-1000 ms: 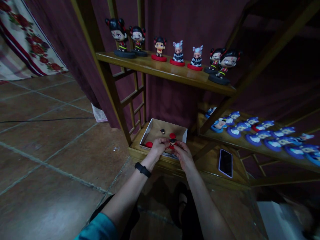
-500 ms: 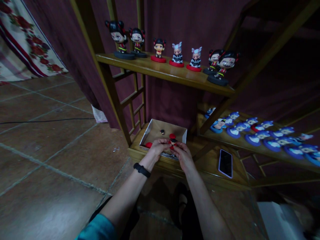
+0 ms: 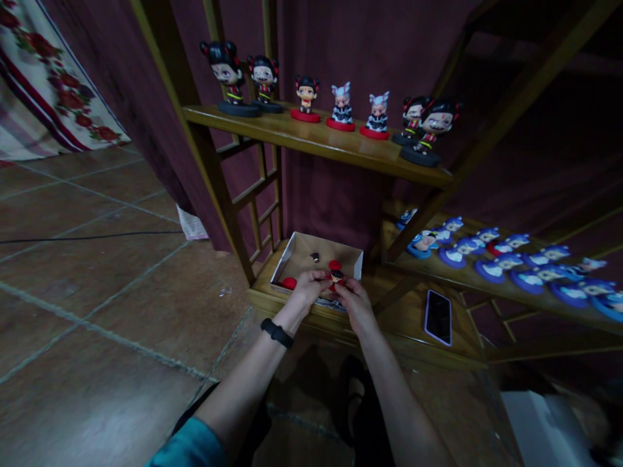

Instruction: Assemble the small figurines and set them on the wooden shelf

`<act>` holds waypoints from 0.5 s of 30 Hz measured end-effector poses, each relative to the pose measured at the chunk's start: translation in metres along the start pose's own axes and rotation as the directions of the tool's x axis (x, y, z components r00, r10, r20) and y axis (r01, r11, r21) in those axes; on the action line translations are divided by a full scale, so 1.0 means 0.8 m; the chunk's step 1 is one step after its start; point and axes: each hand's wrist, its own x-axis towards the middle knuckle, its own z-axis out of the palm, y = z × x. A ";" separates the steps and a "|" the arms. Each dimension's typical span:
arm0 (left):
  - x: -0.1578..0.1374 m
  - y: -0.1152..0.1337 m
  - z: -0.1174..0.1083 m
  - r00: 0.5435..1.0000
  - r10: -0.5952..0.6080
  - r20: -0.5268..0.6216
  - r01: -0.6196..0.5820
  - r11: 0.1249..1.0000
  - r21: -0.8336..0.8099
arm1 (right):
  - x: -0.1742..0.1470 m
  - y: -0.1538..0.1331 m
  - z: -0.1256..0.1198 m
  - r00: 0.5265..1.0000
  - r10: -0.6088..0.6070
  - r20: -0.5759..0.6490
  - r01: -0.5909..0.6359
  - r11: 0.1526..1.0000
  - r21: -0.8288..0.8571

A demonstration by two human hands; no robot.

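Note:
Over the front of a shallow cardboard box (image 3: 324, 241), my left hand (image 3: 310, 288) and my right hand (image 3: 355, 299) meet around a small black-haired figurine (image 3: 336, 277) with red on it. The fingertips of both hands pinch it from either side. Just behind it in the box is a round red base (image 3: 334, 265). Another red base (image 3: 289, 283) lies near the box's left front, beside my left hand. A small dark piece (image 3: 315, 257) rests farther back on the box floor. My fingers partly hide the figurine's lower part.
The box stands on a low wooden shelf, with a phone (image 3: 439, 317) to its right. Several figurines on black or red bases line the upper shelf (image 3: 311, 137). Several blue-and-white figurines (image 3: 494, 267) stand at right. A slanted wooden post (image 3: 413, 230) separates the two sides.
The whole view has shifted very slightly. Both hands keep hold of the figurine at the same spot over the box, with barely any movement of the fingers.

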 end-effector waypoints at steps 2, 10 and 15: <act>0.000 -0.001 0.001 1.000 0.016 0.015 -0.016 1.000 0.008 | 0.000 0.000 0.000 1.000 -0.008 -0.007 0.008 1.000 -0.004; 0.001 -0.006 0.001 0.998 0.070 0.001 -0.070 0.996 0.056 | 0.000 -0.002 0.002 1.000 -0.004 -0.024 0.004 1.000 -0.015; 0.001 -0.004 0.001 0.996 0.079 0.033 -0.080 0.996 0.042 | 0.001 -0.002 0.002 0.999 -0.007 -0.034 0.007 1.000 0.012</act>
